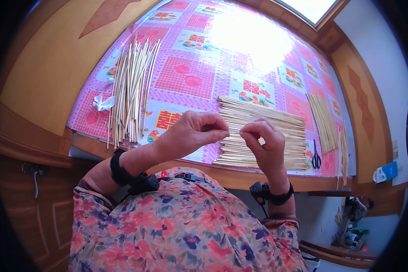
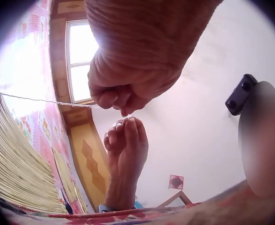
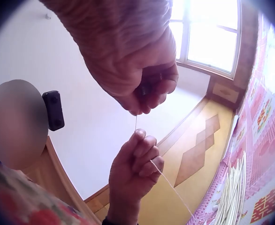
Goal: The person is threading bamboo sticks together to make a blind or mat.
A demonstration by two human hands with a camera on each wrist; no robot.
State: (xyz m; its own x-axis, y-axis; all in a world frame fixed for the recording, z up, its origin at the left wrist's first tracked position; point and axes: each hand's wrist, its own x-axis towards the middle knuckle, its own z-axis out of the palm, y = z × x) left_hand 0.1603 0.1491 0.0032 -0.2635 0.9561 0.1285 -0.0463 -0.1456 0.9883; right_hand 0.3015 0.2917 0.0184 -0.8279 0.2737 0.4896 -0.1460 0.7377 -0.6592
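Above the table's front edge, my left hand [image 1: 195, 131] and right hand [image 1: 268, 143] face each other, fingertips close together. White string [image 3: 171, 182] trails from the left hand's fingers toward the table in the right wrist view. The left thumb and fingertip pinch it. A thin straight strand [image 3: 136, 123] spans the small gap to the right hand's pinching fingertips; I cannot tell whether it is the string's end or a needle. Behind the hands, pale stalks [image 1: 263, 131] lie side by side in a broad flat row, partly hidden by the right hand.
A loose bundle of thin stalks [image 1: 132, 90] lies at the left beside a crumpled clear plastic piece [image 1: 103, 103]. A smaller row of stalks [image 1: 323, 122] is at the right, with dark scissors [image 1: 316, 158] near it. A patterned pink tablecloth [image 1: 186, 75] covers the table.
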